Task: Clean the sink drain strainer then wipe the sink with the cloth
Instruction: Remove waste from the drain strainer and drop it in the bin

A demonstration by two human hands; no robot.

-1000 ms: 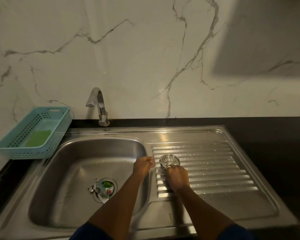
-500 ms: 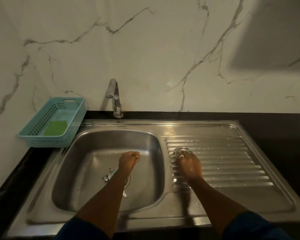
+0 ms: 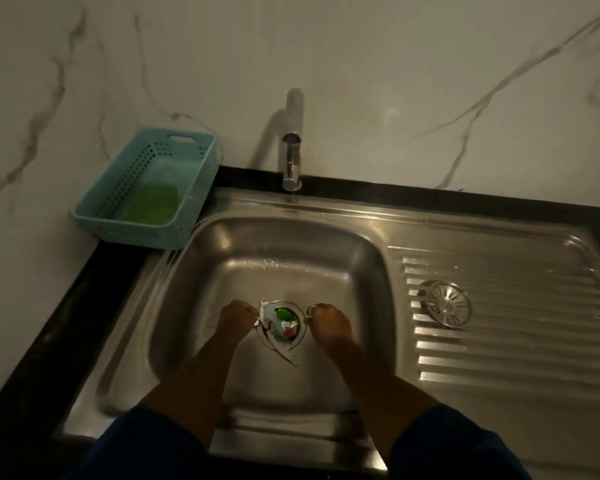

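Down in sink basin (image 3: 222, 271), L hand (image 3: 237, 320) and R hand (image 3: 329, 323) sat either side of drain w/ scraps (image 3: 280, 325), fingers curled; grasp unclear. Strainer (image 3: 445, 307) lay on drainboard (image 3: 534, 358), right. Farther back: tap (image 3: 291, 161), basket (image 3: 146, 188) holding green cloth (image 3: 151, 204).

a kitchen: steel sink (image 3: 222, 258), tap (image 3: 290, 161), marble wall (image 3: 395, 81).
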